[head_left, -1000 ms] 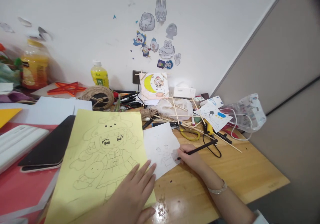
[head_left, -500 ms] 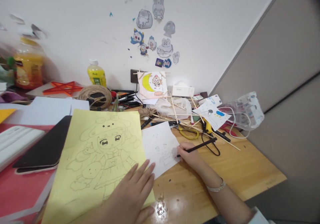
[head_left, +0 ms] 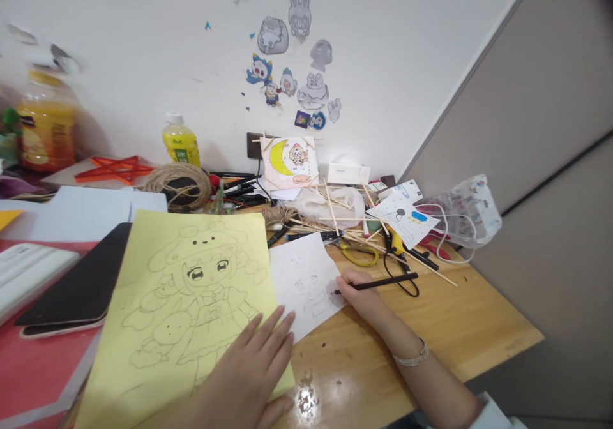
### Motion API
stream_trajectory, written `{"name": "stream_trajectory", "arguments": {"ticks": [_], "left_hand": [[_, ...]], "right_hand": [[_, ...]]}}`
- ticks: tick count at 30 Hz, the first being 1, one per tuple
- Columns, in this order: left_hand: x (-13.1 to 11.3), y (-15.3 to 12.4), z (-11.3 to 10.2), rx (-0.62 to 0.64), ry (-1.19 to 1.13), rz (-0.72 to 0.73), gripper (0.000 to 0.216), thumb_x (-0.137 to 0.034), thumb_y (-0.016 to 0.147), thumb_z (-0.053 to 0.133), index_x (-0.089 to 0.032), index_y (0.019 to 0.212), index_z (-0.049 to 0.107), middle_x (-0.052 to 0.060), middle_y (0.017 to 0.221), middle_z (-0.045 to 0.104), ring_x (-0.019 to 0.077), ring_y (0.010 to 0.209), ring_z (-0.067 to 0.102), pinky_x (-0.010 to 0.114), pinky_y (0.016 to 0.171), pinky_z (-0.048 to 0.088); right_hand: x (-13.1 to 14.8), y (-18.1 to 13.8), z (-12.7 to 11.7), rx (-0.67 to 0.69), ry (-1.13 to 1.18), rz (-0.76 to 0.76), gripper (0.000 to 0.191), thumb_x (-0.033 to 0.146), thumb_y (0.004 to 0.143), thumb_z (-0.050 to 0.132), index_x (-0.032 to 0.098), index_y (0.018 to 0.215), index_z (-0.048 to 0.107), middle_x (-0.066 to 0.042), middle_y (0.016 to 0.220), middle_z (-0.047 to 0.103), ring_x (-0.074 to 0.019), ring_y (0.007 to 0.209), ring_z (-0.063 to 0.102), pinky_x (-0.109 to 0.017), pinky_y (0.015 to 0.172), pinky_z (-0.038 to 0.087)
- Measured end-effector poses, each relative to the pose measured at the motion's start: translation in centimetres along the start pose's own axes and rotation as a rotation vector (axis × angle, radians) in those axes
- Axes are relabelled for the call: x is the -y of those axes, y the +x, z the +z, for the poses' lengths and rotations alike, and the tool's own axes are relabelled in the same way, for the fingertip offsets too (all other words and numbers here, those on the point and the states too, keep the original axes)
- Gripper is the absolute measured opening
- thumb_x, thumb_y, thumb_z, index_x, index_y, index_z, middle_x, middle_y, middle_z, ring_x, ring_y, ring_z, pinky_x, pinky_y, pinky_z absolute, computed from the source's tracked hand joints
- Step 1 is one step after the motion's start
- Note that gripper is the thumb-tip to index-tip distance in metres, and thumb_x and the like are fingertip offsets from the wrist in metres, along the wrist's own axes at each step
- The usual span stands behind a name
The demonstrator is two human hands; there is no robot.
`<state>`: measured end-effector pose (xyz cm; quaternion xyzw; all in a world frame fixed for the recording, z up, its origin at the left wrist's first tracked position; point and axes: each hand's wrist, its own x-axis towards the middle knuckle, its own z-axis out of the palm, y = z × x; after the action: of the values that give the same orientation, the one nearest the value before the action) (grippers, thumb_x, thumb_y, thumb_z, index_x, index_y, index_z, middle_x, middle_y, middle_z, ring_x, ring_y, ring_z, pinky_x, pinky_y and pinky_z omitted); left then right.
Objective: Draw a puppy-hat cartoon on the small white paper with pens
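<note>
My right hand (head_left: 357, 295) grips a black pencil (head_left: 387, 281), its tip at the right side of a small white sheet (head_left: 292, 263). Faint pencil lines of a figure with eyes and a body show on that sheet. Flat on the lower right of a large yellow sheet (head_left: 143, 237) rests my left hand (head_left: 253, 365), fingers stretched out, the fingertips by the white sheet's lower left edge. A line drawing of a girl in a puppy-faced hat fills the yellow sheet; my left hand and forearm hide its lower part.
Thin wooden sticks, pens and yellow-handled scissors (head_left: 359, 255) lie behind the white sheet. A twine roll (head_left: 179, 185) and two drink bottles, one a small yellow bottle (head_left: 181, 142), stand near the wall. To the left are a black tablet (head_left: 79, 288) and a white device (head_left: 33, 276).
The pencil has tilted flatter, and its tip has shifted slightly up and left on the white sheet. My left hand stays in place. The whole view has moved a little.
</note>
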<state>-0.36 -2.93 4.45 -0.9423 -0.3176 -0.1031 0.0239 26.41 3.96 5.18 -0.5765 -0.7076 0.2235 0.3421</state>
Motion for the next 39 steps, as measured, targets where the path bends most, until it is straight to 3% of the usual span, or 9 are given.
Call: {"name": "stream_trajectory", "arguments": {"ticks": [18,20,24,26,30,33,36,39], "left_hand": [[0.0,0.0,-0.1,-0.025,-0.007,0.01,0.048,-0.039,0.088,0.061,-0.015,0.129,0.057,0.014,0.151,0.036,0.0347,0.14,0.027,0.052,0.111,0.027],[0.3,-0.2,0.4,-0.018,-0.02,0.035,0.05,-0.04,0.088,0.059,-0.015,0.131,0.055,0.014,0.151,0.034,0.0354,0.139,0.028,0.052,0.111,0.028],[0.8,-0.4,1.6,-0.054,-0.031,0.088,0.061,-0.038,0.087,0.061,-0.013,0.14,0.045,0.015,0.153,0.03,0.0372,0.139,0.029,0.054,0.109,0.03],[0.7,-0.4,1.3,-0.063,-0.049,0.082,0.063,-0.038,0.086,0.062,-0.013,0.142,0.044,0.015,0.153,0.029,0.037,0.139,0.028,0.053,0.11,0.03],[0.3,-0.1,-1.5,0.031,-0.081,0.042,0.061,-0.039,0.091,0.061,-0.015,0.143,0.043,0.015,0.151,0.033,0.035,0.138,0.031,0.051,0.11,0.031],[0.0,0.4,-3.0,0.094,-0.11,0.054,0.064,-0.043,0.089,0.064,-0.013,0.143,0.044,0.018,0.149,0.035,0.0378,0.136,0.033,0.054,0.107,0.035],[0.3,0.6,-1.9,0.146,-0.119,0.081,0.068,-0.047,0.089,0.063,-0.011,0.143,0.043,0.02,0.149,0.033,0.0412,0.136,0.032,0.057,0.105,0.036],[0.6,0.5,0.5,0.101,-0.129,0.081,0.07,-0.053,0.09,0.058,-0.011,0.143,0.043,0.019,0.15,0.033,0.0411,0.137,0.028,0.056,0.107,0.032]], "right_hand": [[0.2,-0.1,-0.1,-0.027,0.048,-0.012,0.038,0.03,0.08,0.048,0.022,0.046,0.034,0.003,0.046,0.042,-0.0129,0.048,0.041,-0.026,0.049,0.03],[0.3,-0.2,-0.4,-0.09,0.093,0.002,0.039,0.032,0.083,0.048,0.022,0.047,0.039,0.003,0.047,0.044,-0.0136,0.049,0.044,-0.026,0.05,0.034],[0.5,-0.2,-0.6,-0.36,0.318,0.064,0.038,0.043,0.087,0.05,0.022,0.057,0.045,0.003,0.052,0.047,-0.0134,0.049,0.044,-0.026,0.051,0.039],[0.7,-0.1,-0.4,-0.391,0.378,0.045,0.034,0.047,0.086,0.055,0.022,0.063,0.05,0.003,0.056,0.051,-0.0139,0.051,0.047,-0.026,0.05,0.04],[1.1,0.0,0.3,-0.295,0.391,-0.095,0.026,0.046,0.076,0.069,0.021,0.081,0.063,-0.005,0.082,0.065,-0.0209,0.076,0.061,-0.031,0.068,0.05],[0.9,-0.3,0.8,-0.184,0.445,-0.066,0.028,0.043,0.079,0.069,0.022,0.097,0.066,-0.009,0.095,0.069,-0.0231,0.085,0.064,-0.033,0.073,0.052],[0.6,-0.6,1.1,-0.066,0.467,-0.032,0.028,0.048,0.082,0.064,0.02,0.077,0.066,-0.006,0.073,0.066,-0.0183,0.061,0.059,-0.029,0.056,0.049],[0.7,-0.6,1.3,0.01,0.43,-0.006,0.034,0.05,0.084,0.061,0.02,0.066,0.061,-0.001,0.059,0.057,-0.0147,0.048,0.05,-0.026,0.047,0.042]]}}
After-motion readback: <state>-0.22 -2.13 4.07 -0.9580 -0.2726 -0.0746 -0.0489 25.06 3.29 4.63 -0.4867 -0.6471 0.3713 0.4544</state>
